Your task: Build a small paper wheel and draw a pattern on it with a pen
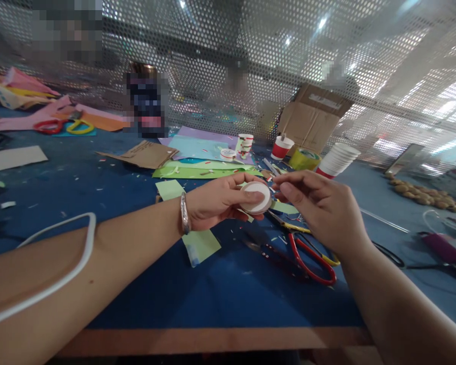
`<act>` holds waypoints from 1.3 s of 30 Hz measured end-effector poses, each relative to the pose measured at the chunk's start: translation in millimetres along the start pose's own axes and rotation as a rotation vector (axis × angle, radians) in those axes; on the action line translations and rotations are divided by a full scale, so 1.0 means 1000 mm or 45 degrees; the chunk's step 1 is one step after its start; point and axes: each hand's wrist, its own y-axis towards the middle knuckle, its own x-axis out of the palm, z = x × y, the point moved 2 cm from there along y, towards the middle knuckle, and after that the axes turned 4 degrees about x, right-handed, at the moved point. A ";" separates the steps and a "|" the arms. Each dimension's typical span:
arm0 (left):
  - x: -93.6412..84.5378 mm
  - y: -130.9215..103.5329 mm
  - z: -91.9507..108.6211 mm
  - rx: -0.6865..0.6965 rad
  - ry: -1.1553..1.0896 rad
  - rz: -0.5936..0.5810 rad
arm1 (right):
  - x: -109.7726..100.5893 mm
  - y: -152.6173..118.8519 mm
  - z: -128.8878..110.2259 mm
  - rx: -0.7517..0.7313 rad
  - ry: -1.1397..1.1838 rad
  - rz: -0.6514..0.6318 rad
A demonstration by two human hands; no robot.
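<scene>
While white card (15, 158) lies at the far left of the blue table (213, 304), pink paper (38, 120) sits behind it, with red scissors (47, 126) and yellow scissors (79, 126) just beside each other. A white cord (89, 235) goes across the left arm. Next, flat on the table, is a bent brown card (146, 153). A green strip (207, 246) runs under the left wrist, which wears a shiny bracelet (184, 213). The left hand (220, 199) holds a white disc (257, 196), with its thumb on the front and its fingers behind. So the disc is up in the air, in the middle, between the two hands. Behind it, a small pile of cut cups (245, 145) stands on the paper, and a red cup (281, 147) is to the right of that. Then come yellow-green tape (303, 158) and red shears (314, 263). The right hand (319, 200) is curled, with its fingertips close together just beside the disc; I cannot tell if they hold anything. Further right are a stack of white cups (340, 154) and a purple tool (446, 249).
</scene>
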 end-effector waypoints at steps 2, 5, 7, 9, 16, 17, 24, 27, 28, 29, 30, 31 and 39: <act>0.000 -0.001 0.000 0.020 0.003 -0.025 | 0.001 0.001 0.001 0.019 0.014 -0.046; -0.001 -0.002 -0.001 0.043 0.039 -0.034 | 0.001 0.001 0.000 0.023 0.006 -0.093; -0.002 -0.002 -0.001 0.048 0.060 -0.022 | 0.001 0.001 -0.002 0.022 -0.013 -0.096; -0.003 -0.002 -0.001 0.057 0.061 -0.008 | 0.002 0.001 -0.004 0.023 -0.010 -0.102; -0.003 0.000 -0.001 0.130 0.012 0.028 | 0.005 0.001 0.003 0.031 0.178 -0.150; -0.003 0.000 0.000 0.150 0.011 0.039 | 0.005 0.001 0.003 0.032 0.178 -0.140; 0.000 0.001 0.000 0.240 0.052 0.107 | 0.006 -0.001 0.005 0.036 0.143 -0.099; 0.000 0.001 0.000 0.266 0.071 0.117 | 0.006 -0.001 0.004 0.009 0.105 -0.104; 0.000 0.001 0.000 0.281 0.090 0.120 | 0.006 -0.001 0.003 0.001 0.086 -0.102; 0.000 0.001 0.000 0.299 0.119 0.123 | 0.006 -0.002 0.002 -0.009 0.066 -0.098; 0.000 0.001 0.000 0.322 0.154 0.127 | 0.005 -0.002 0.001 -0.018 0.047 -0.095; 0.000 0.001 0.000 0.348 0.192 0.132 | 0.005 -0.003 0.000 -0.027 0.030 -0.094; 0.006 -0.003 -0.001 0.558 0.504 0.214 | 0.007 -0.003 -0.001 -0.051 -0.049 -0.050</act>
